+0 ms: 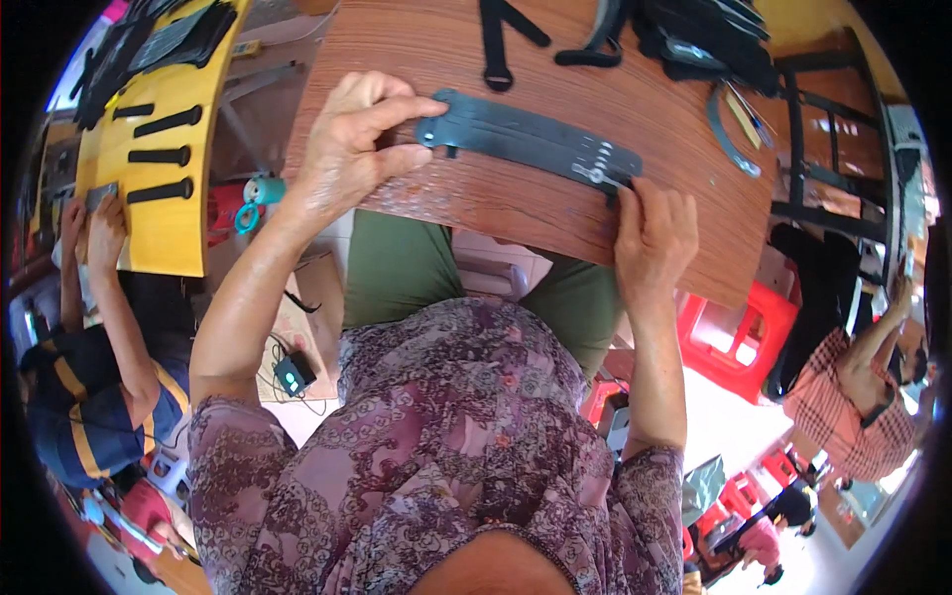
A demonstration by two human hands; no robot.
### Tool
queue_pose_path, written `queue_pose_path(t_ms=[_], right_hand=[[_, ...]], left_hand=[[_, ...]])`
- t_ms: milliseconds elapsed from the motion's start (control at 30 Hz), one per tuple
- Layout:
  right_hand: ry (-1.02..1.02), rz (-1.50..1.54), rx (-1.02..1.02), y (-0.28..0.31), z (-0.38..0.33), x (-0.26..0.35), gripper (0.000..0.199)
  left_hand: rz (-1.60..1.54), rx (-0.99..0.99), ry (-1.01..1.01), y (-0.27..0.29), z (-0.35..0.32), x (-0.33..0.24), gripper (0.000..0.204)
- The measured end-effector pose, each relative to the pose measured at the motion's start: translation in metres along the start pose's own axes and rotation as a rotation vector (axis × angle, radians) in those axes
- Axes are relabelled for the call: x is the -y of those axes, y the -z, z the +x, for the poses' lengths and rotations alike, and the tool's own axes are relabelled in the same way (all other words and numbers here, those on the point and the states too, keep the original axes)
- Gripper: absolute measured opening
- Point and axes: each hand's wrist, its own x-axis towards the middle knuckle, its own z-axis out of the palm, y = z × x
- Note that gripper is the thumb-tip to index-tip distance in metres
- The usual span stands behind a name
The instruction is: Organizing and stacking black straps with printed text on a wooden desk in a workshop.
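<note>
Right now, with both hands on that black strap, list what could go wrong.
1. The black strap lies near the wooden table's front edge; a slip could drop it onto the lap.
2. The right hand pinches only the buckle end, so the strap may twist.
3. Loose straps and tools behind could snag.

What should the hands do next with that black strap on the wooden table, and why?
Probably press the right end down flat. The black strap lies across the wooden table; the left hand pinches its left end, and the right hand fingers sit on the end by the small metal rivet. Both ends are held, so smoothing seems likely.
</note>
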Motion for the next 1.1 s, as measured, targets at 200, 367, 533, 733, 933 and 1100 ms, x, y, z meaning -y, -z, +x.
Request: queue_pose_path(t_ms=[200,367,533,733,933,1100], right_hand=[[-0.337,0.211,0.104,0.001,0.004,-0.002,0.012],[-0.507,0.389,0.199,0.001,0.009,-0.012,0.011],[-0.573,0.493,0.267,0.002,0.015,-0.016,0.011],[-0.629,0.532,0.281,0.002,0.014,-0.015,0.009],[-0.613,0.532,0.294,-0.001,0.012,-0.025,0.008],[-0.637,0.607,0.283,-0.004,0.011,-0.029,0.008]], left_hand=[[0.018,-0.029,0.005,-0.003,-0.005,0.007,0.044],[0.027,-0.038,-0.016,-0.002,-0.005,0.009,0.042],[-0.028,-0.036,-0.006,-0.003,-0.006,0.013,0.046],[-0.119,-0.052,0.061,-0.001,-0.008,0.014,0.058],[-0.212,-0.121,0.01,-0.005,-0.011,0.021,0.051],[-0.194,-0.12,-0.021,-0.007,-0.012,0.023,0.038]])
